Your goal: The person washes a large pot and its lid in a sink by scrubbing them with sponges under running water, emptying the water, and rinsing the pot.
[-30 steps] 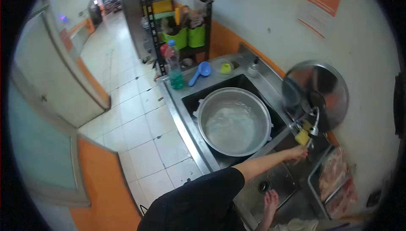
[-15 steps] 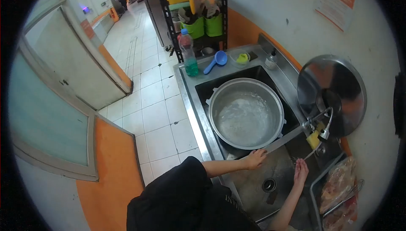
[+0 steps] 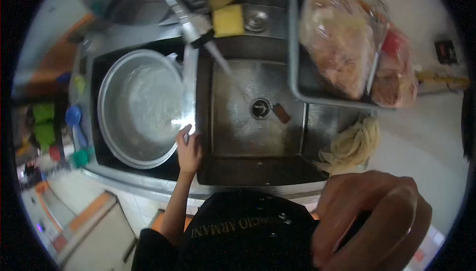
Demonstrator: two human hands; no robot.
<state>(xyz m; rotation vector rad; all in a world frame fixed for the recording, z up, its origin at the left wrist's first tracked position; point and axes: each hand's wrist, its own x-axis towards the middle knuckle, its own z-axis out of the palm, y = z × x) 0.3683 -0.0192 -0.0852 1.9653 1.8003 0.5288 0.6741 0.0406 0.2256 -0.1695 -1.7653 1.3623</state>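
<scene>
My left hand is at the metal divider between the two basins, beside the rim of a large aluminium pot. Its fingers are loosely bent and apart, with nothing visible in them. The pot stands in the left basin, with whitish wet residue inside. My right hand looms very large and blurred close to the camera, so its fingers cannot be made out. Water runs from the tap into the right basin, where a small brown piece lies by the drain.
Yellow sponges sit behind the basin. A grey tray at right holds bagged food and a whisk. Pale strips, perhaps peelings, lie at the basin's right corner. A blue ladle is at far left.
The view has swung right and down over the sink. My right hand has left the tap water and come up near the camera. My left hand is now at the divider.
</scene>
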